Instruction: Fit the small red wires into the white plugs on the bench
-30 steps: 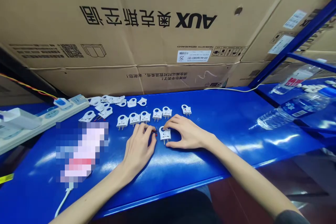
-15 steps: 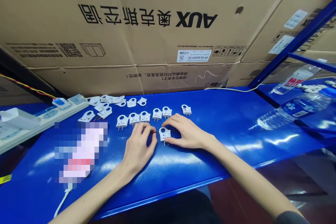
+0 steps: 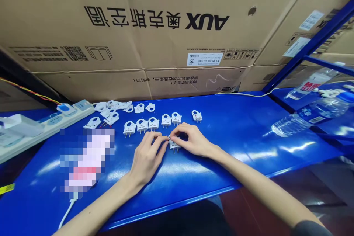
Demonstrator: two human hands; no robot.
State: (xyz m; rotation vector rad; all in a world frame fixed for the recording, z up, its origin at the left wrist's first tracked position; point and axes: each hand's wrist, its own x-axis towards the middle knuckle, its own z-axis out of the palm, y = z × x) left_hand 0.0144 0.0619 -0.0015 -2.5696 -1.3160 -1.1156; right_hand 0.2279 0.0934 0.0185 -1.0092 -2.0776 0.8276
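Observation:
On the blue table (image 3: pixel 243 132) a small white two-pin plug (image 3: pixel 174 145) lies between my hands, pins toward me. My right hand (image 3: pixel 190 139) pinches its top edge with curled fingers. My left hand (image 3: pixel 148 155) has thumb and fingers pressed together at the plug's left corner, on something too small to make out. Just behind them, a row of white plugs (image 3: pixel 142 124) lies flat, with one lone plug (image 3: pixel 196 115) to the right.
More white plugs (image 3: pixel 110 112) are heaped at the back left beside a white power strip (image 3: pixel 41 127). A blurred patch (image 3: pixel 87 162) lies left with a white cable. Large cardboard boxes (image 3: pixel 166 29) stand behind. Plastic water bottles (image 3: pixel 304 116) lie right.
My right hand has closed its fingers over the top of the plug and lifted its upper end slightly. My left hand's fingertips have moved right to meet the plug's corner.

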